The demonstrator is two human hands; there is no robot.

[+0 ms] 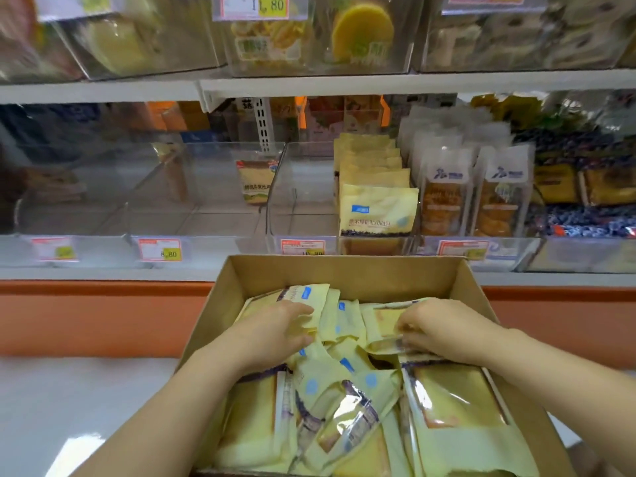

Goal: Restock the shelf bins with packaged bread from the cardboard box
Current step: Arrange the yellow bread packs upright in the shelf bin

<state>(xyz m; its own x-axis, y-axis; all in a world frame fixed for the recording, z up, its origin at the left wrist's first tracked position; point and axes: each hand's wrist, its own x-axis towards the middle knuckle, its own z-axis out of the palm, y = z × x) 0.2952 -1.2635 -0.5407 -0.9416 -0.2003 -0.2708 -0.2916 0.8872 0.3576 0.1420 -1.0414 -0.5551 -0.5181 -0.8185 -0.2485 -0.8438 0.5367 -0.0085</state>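
Bread packs (457,404): pale yellow wrappers with clear windows and blue dots, heaped loose in the cardboard box (344,268) below the shelf. Left hand (275,333) grips one pack between fingers and thumb. Right hand (444,330) pinches another's clear edge. Matching packs stand upright in the clear bin (296,187) ahead. Price tag (160,250) reads 8.80; upper tag (256,5) reads 11.80.

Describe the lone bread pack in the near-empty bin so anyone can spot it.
On the lower shelf, find the clear bin behind the 8.80 price tag. The lone pack stands at its back right; unlike the pale yellow packs next door, it has a green base.
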